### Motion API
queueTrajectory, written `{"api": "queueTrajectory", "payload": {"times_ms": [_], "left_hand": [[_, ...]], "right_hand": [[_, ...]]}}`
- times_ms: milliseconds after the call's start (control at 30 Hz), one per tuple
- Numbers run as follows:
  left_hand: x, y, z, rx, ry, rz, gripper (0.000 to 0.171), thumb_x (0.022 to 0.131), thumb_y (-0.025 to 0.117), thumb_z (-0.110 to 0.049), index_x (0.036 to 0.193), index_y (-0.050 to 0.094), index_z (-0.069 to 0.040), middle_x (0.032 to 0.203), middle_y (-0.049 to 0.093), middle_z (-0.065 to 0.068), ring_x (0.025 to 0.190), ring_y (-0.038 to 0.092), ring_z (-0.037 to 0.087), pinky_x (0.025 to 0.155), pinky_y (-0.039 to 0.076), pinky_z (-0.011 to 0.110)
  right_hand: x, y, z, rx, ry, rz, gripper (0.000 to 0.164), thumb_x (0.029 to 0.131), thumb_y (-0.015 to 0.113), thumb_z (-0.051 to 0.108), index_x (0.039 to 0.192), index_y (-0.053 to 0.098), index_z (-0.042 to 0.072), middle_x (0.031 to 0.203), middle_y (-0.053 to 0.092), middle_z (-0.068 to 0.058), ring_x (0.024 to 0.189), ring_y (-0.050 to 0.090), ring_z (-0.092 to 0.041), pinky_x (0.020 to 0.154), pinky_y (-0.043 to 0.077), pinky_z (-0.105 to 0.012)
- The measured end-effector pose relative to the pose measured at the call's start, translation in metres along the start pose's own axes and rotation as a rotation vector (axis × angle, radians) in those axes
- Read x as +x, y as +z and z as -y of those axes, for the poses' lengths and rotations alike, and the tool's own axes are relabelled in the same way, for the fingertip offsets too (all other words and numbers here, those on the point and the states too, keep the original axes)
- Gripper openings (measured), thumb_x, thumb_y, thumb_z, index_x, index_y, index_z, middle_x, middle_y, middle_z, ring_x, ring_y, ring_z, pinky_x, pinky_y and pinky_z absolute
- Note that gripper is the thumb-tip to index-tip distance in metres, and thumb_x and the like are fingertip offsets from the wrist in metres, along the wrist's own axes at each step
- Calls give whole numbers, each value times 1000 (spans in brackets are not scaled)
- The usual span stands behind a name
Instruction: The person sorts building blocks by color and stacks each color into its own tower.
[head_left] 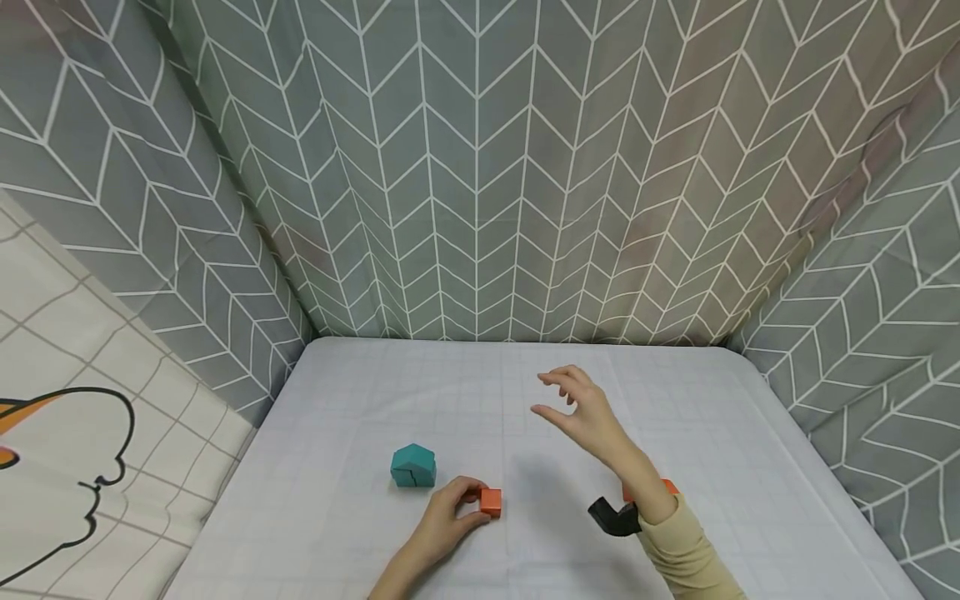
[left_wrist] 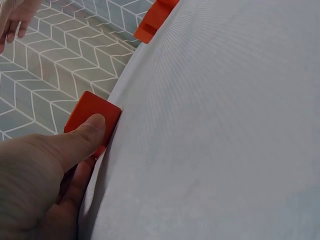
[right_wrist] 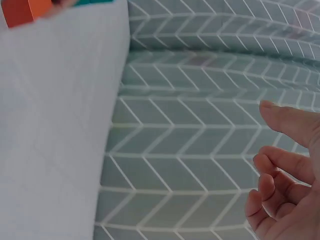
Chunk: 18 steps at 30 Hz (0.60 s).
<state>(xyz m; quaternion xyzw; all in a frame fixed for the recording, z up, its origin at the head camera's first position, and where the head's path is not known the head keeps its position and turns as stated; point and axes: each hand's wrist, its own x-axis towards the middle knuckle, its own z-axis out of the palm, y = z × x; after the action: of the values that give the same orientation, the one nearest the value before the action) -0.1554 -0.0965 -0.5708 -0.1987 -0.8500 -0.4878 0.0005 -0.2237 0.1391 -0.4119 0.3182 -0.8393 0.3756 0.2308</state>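
My left hand (head_left: 441,523) pinches a small orange block (head_left: 491,502) between thumb and fingers on the white table. In the left wrist view the thumb lies across the face of this orange block (left_wrist: 86,111). My right hand (head_left: 587,418) is raised above the table, holding nothing. Its thumb and fingers are apart and loosely bent, as the right wrist view also shows for that hand (right_wrist: 287,172). Left of the orange block stands a teal house-shaped piece (head_left: 413,466) with a dark seam in its front.
By the right forearm lies a black curved piece (head_left: 615,518). Another orange piece (head_left: 670,486) is partly hidden by that forearm. Grey chevron-patterned curtains (head_left: 480,208) rise behind and beside the white table (head_left: 337,400).
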Motion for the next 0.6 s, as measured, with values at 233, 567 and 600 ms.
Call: {"api": "queueTrajectory", "payload": {"times_ms": [233, 567, 600], "left_hand": [[0, 0, -1, 7, -4, 2, 35, 76, 68, -30, 106, 56, -17, 103, 58, -6, 92, 54, 7, 82, 48, 23], [0, 0, -1, -1, 13, 3, 35, 76, 68, -29, 106, 57, -15, 103, 58, -5, 92, 55, 6, 82, 48, 23], [0, 0, -1, -1, 11, 4, 35, 76, 68, -29, 106, 57, -15, 103, 58, -5, 92, 55, 6, 82, 48, 23]], "right_hand": [[8, -40, -13, -86, 16, -87, 44, 65, 79, 8, 106, 62, 4, 96, 58, -5, 71, 45, -10, 56, 43, -26], [-3, -76, -30, -177, 95, -157, 42, 66, 77, 5, 105, 63, 4, 94, 57, -6, 68, 42, -9, 55, 37, -19], [-6, -79, -32, -190, 107, -165, 41, 67, 77, 5, 105, 63, 4, 94, 57, -6, 68, 41, -8, 55, 37, -19]]}}
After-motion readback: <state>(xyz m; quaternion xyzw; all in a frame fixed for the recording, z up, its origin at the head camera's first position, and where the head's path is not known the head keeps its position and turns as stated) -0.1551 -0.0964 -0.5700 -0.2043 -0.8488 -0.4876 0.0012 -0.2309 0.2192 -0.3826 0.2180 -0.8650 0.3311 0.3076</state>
